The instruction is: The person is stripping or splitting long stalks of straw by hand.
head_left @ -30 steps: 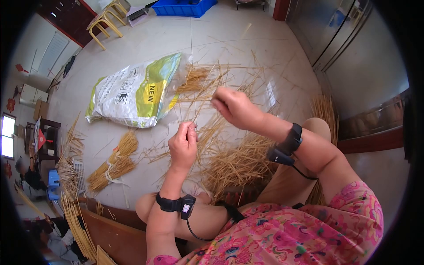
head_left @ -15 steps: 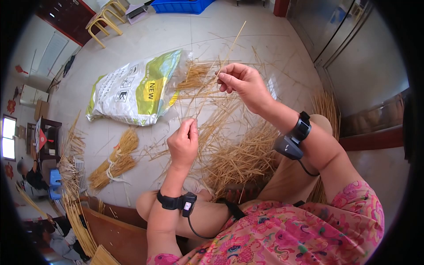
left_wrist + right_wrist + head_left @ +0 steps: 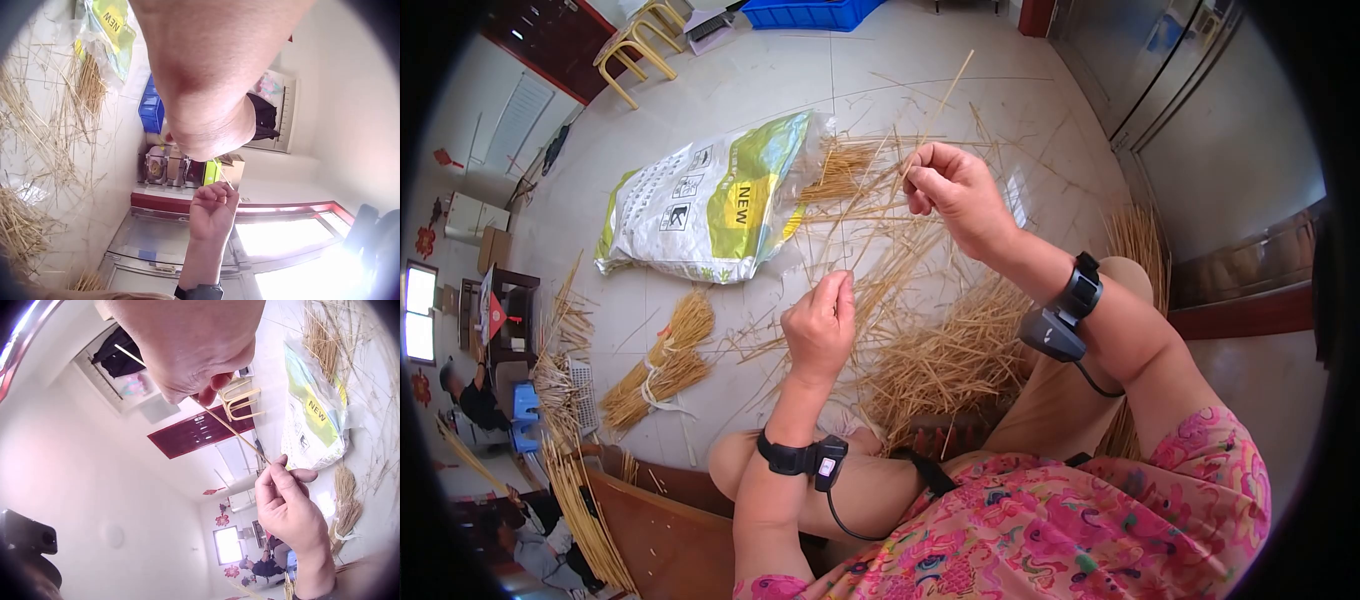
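A thin straw stalk (image 3: pixel 956 85) runs slantwise between the two hands, its far end sticking up past the right one. My left hand (image 3: pixel 818 325) pinches the near end between thumb and forefinger, as the right wrist view shows of that hand (image 3: pixel 289 503). Farther out and to the right, my right hand (image 3: pixel 962 205) pinches the stalk partway along with thumb and fingertips. The span of stalk (image 3: pixel 230 430) between the hands looks straight. Below them, loose straw (image 3: pixel 945 375) lies heaped on the floor by the legs.
A white and green bag (image 3: pixel 690 210) lies on the floor with straw (image 3: pixel 840 172) at its mouth. A tied straw bundle (image 3: pixel 660 360) is left of the left hand. Yellow-legged stools (image 3: pixel 635 55) and a blue crate (image 3: pixel 810 14) stand farther back; metal doors (image 3: pixel 1190 120) are at right.
My right hand has moved outward along the stalk and its fingers have uncurled into a pinch, with the stalk now showing beyond them. The left hand has barely shifted.
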